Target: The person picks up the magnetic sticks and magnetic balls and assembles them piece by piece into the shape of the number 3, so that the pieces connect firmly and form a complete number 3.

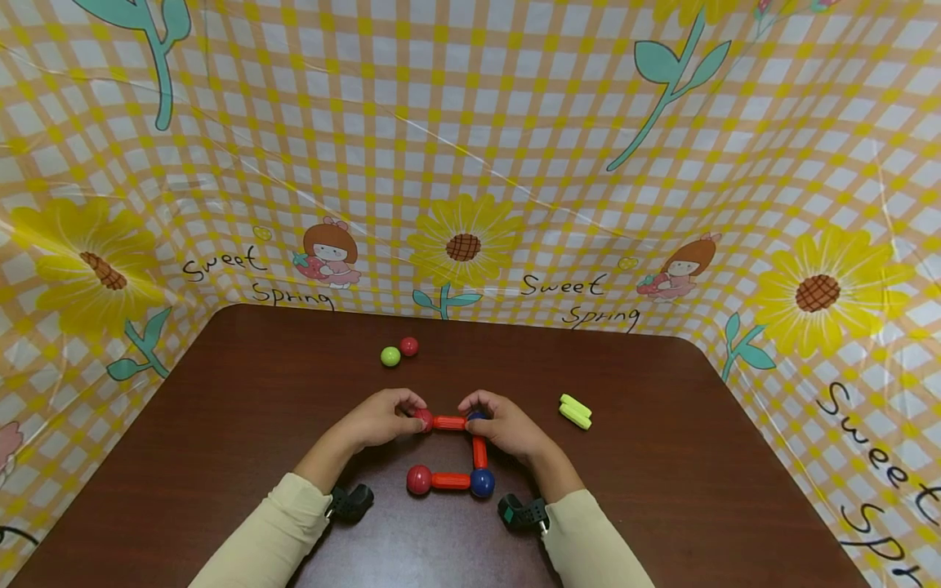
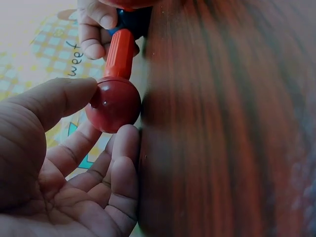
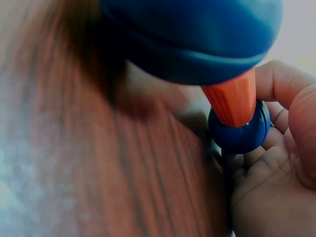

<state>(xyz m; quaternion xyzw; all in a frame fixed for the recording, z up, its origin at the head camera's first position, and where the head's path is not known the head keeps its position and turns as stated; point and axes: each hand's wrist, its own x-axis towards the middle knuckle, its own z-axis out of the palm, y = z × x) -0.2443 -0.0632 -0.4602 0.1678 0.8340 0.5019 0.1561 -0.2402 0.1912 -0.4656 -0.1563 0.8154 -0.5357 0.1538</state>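
Red rods and balls are joined into a three-sided frame on the table. At its far left corner, my left hand (image 1: pixel 381 418) pinches a red ball (image 2: pixel 116 106) between thumb and fingers. A red rod (image 1: pixel 449 422) links that ball to a blue ball (image 3: pixel 239 133), which my right hand (image 1: pixel 512 426) holds with curled fingers. From there a second red rod (image 1: pixel 480 452) runs toward me to the near blue ball (image 1: pixel 482 482). Another red rod (image 1: pixel 451 481) joins this one to the near red ball (image 1: pixel 419 479). No rod spans the left side.
Two yellow-green rods (image 1: pixel 576 412) lie side by side to the right of my right hand. Farther back are a loose green ball (image 1: pixel 390 356) and a red ball (image 1: pixel 408 346). A checked cloth (image 1: pixel 470 147) surrounds the dark wooden table (image 1: pixel 647 490) at the back and sides.
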